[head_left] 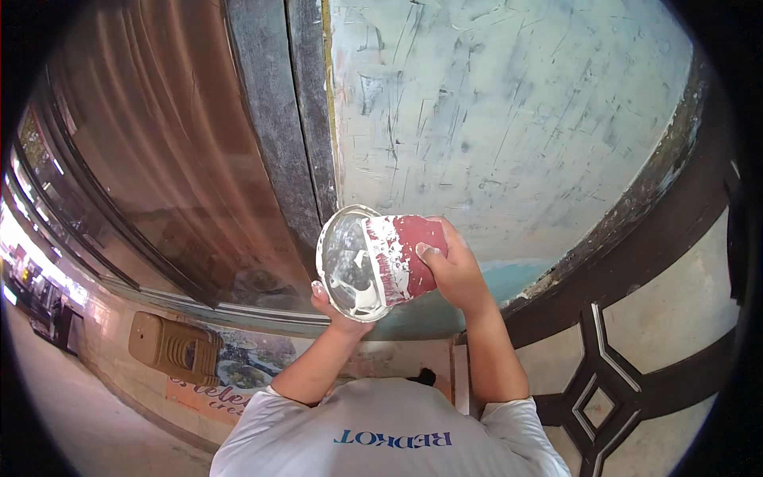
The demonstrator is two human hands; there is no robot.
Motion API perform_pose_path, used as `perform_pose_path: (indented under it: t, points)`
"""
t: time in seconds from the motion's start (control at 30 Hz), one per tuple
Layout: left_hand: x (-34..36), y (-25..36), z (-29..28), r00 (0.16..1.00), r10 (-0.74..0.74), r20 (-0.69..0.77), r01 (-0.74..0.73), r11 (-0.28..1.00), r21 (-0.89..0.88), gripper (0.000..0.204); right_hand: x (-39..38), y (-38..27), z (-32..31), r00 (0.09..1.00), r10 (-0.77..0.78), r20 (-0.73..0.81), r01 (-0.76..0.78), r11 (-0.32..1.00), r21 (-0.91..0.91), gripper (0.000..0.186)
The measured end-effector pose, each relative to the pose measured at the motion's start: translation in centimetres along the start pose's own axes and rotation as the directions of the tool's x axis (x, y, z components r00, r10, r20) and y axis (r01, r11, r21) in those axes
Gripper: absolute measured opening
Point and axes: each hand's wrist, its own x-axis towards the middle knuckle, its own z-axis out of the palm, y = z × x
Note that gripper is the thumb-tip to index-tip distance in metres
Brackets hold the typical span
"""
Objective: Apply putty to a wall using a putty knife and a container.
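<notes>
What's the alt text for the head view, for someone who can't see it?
Left hand holding a round lid with white paste on it, right hand gripping a red, paste-smeared scraper over it. Ahead is a pale, dark-scratched wall, with a brown curtain to its left.

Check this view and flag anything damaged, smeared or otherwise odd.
The pale wall looks damaged: dark scratches and patchy marks cover its surface. White paste is smeared unevenly inside the round container in the left hand and across the red scraper in the right hand.
</notes>
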Motion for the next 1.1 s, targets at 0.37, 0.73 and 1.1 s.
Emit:
perform_pose_path:
  t: [0.37,0.73,1.1]
  points:
    - [1.3,2.2,0.3,0.983,-0.170,-0.073,0.149,0.962,-0.228,0.090,0.4,-1.0,0.7,0.980,-0.171,0.105,0.179,0.981,-0.078,0.027]
    - [0.7,4.7,-0.6,0.960,-0.270,-0.074,0.219,0.889,-0.402,0.087,0.5,-4.6,-0.4,0.588,-0.668,0.457,0.765,0.275,-0.582,0.042]
    - [0.4,4.3,-1.9,0.945,-0.291,-0.149,0.205,0.882,-0.424,0.084,9.0,-8.3,-5.7,0.257,-0.429,0.866,0.680,-0.557,-0.478,0.030]
